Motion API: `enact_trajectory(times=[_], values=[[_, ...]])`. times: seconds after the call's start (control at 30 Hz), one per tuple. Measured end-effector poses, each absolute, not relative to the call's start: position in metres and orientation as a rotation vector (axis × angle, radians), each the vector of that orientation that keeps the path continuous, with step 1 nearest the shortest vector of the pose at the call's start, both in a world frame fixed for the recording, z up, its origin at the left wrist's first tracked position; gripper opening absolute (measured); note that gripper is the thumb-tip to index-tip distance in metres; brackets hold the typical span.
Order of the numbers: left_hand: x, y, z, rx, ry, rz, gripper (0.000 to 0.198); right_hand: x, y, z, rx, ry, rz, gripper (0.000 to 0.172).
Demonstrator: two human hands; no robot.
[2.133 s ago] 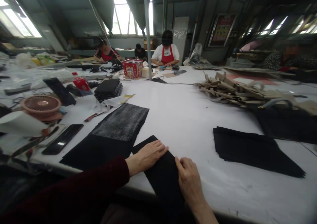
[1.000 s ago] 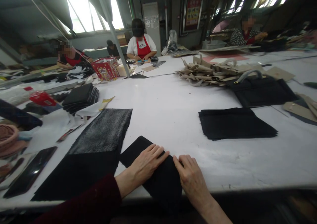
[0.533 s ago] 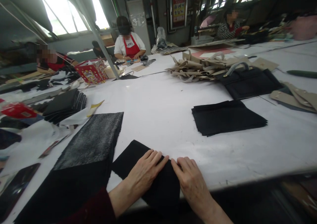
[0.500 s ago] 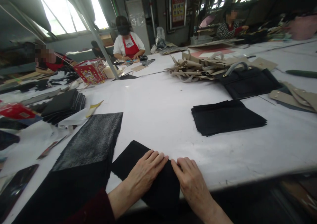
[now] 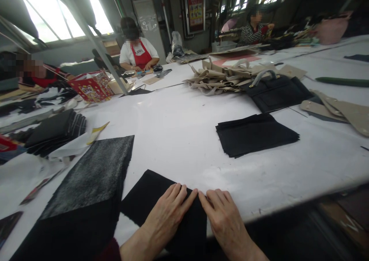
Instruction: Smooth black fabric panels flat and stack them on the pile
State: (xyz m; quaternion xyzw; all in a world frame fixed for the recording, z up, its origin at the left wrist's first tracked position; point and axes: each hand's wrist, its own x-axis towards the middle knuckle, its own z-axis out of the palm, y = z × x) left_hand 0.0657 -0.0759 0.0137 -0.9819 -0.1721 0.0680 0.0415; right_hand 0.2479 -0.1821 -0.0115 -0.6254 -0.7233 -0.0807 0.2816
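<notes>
At the near edge of the white surface (image 5: pixel 173 134), a black piece (image 5: pixel 148 193) lies slantwise under both hands, one corner pointing away and its near end lost in the dark at the surface's rim. The left hand (image 5: pixel 167 213) rests palm down across it, digits reaching the far edge. The right hand (image 5: pixel 226 218) curls at the same edge, close to the left one, the tips of the two almost meeting. Whether either grip pinches the piece or only presses it, I cannot tell; the undersides are hidden.

Just beyond, to the left, lies a black stack (image 5: pixel 83 180), its upper part speckled grey; farther out to the right sits a second pile (image 5: pixel 256 135) of plain black pieces, edges slightly uneven. The piece under the hands lies apart from that pile, so its handling looks partway done, its far edge being the part attended to. Which heap is finished and which waits, the view does not settle, nor can I count either.

Farther off are a black panel with a grey handle (image 5: pixel 276 92), a heap of beige pieces (image 5: pixel 221 78) and, to the left, a red box (image 5: pixel 93 86). Across the surface, a co-worker in a red apron (image 5: pixel 140 53) bends over small items.
</notes>
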Motion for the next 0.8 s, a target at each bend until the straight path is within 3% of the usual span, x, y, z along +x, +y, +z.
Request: enact_trajectory(times=[0.4,0.8], values=[[0.066,-0.076,0.012,-2.984,-0.508,0.218,0.079,0.250,-0.185,-0.014,-1.711,-1.932,-0.167,0.034],[0.068,-0.078,0.014,-2.985,-0.541,0.236,0.072,0.259,-0.198,-0.011,-1.705,-1.875,-0.143,0.039]])
